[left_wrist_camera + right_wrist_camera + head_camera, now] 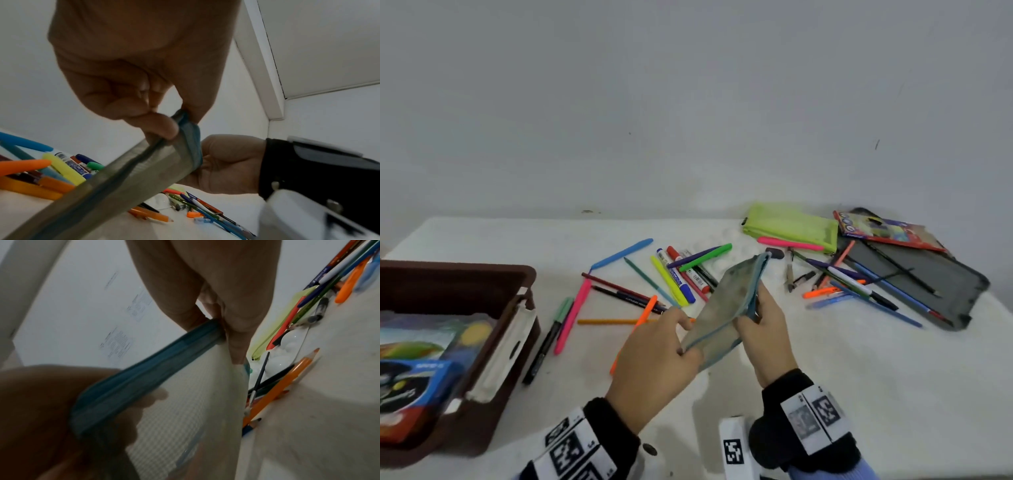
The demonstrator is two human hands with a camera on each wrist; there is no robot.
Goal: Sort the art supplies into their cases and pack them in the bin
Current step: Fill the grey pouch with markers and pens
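Both hands hold a translucent mesh pouch (726,305) with blue zipper trim above the table's middle. My left hand (671,346) pinches its near end (185,123). My right hand (760,318) pinches the blue edge (164,363) farther along. Loose markers and pens (674,277) lie scattered on the white table (859,377) behind the pouch. More pens and pencils (859,284) lie to the right, beside an open dark tin case (928,270). A lime green pouch (791,224) lies at the back. The brown bin (482,308) stands at the left.
The bin holds printed boxes (414,370) and a white case (506,349) leaning on its right wall. A red pencil box (887,228) rests on the dark tin. A black marker and a pink pen (571,315) lie just right of the bin. A wall stands behind the table.
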